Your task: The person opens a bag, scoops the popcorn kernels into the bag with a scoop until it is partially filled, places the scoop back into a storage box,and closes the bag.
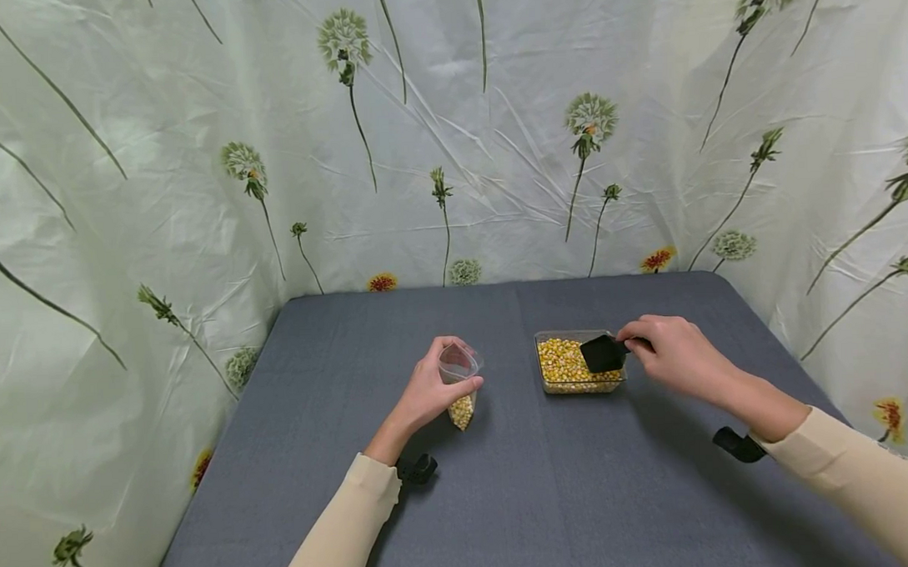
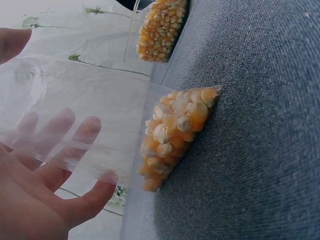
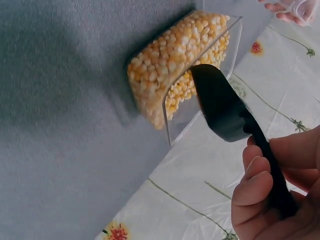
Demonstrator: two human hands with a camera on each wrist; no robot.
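My left hand (image 1: 426, 391) holds a clear plastic bag (image 1: 458, 365) near its open mouth, with thumb and fingers on opposite sides. Corn kernels (image 2: 172, 132) fill the bag's pointed bottom, which is at the table surface in the left wrist view. To the right stands a clear rectangular container (image 1: 584, 388) of yellow corn kernels (image 1: 563, 359). My right hand (image 1: 682, 357) grips a black scoop (image 1: 602, 353) by its handle. The scoop's head is over the container's right part, and no kernels show on its visible surface.
A dark grey cloth covers the table (image 1: 336, 346). Behind and beside it hangs a pale curtain (image 1: 449, 133) with dandelion prints. Black wrist straps with cameras (image 1: 419, 468) sit below both forearms.
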